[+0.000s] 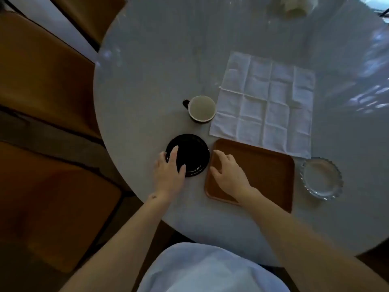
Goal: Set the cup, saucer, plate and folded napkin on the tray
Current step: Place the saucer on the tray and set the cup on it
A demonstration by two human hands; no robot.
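Observation:
A brown rectangular tray (pixel 267 175) lies on the round grey table, with nothing on it. My right hand (pixel 228 175) rests on the tray's left part, fingers spread. Left of the tray sits a black saucer (pixel 193 152). My left hand (pixel 169 167) lies over the saucer's left rim, fingers apart and touching it. Beyond the saucer stands a dark cup (pixel 202 109) with a pale inside, its handle to the left. A white napkin (pixel 265 102) lies unfolded and creased behind the tray. A clear glass plate (pixel 322 178) with a scalloped rim sits right of the tray.
The round grey table (pixel 147 91) curves away at the left and near edges. Brown chairs (pixel 42 123) stand to the left. A blurred pale object (pixel 292 7) sits at the table's far side.

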